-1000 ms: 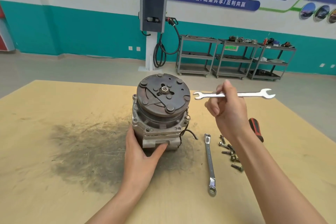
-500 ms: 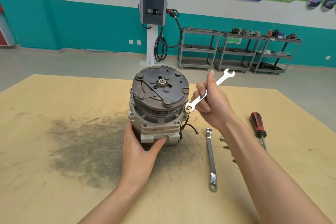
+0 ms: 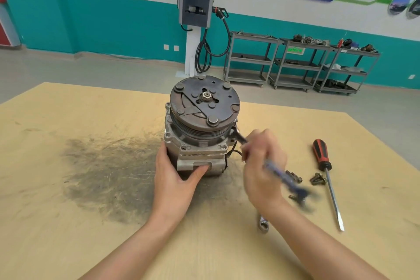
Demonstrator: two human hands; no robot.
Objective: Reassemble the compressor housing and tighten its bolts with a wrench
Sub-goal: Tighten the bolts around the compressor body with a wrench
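The compressor (image 3: 200,134) stands upright on the wooden table (image 3: 68,223), its rusty clutch plate on top. My left hand (image 3: 175,179) grips the grey housing low on its near side. In my right hand (image 3: 263,166) is an open-end wrench (image 3: 284,177), blurred by motion. Its far jaw sits at a bolt on the housing's right flange (image 3: 235,130), and its handle points toward me and to the right.
A second wrench (image 3: 263,225) lies partly hidden under my right forearm. Loose bolts (image 3: 317,179) lie beside a red and black screwdriver (image 3: 325,173) on the right. A dark grease stain (image 3: 109,173) covers the table left of the compressor. Shelving carts stand beyond the table.
My right hand swung the wrench handle down and toward me, with its jaw staying at the right-side bolt. One second ago it held the wrench level in the air. My left hand kept its grip.
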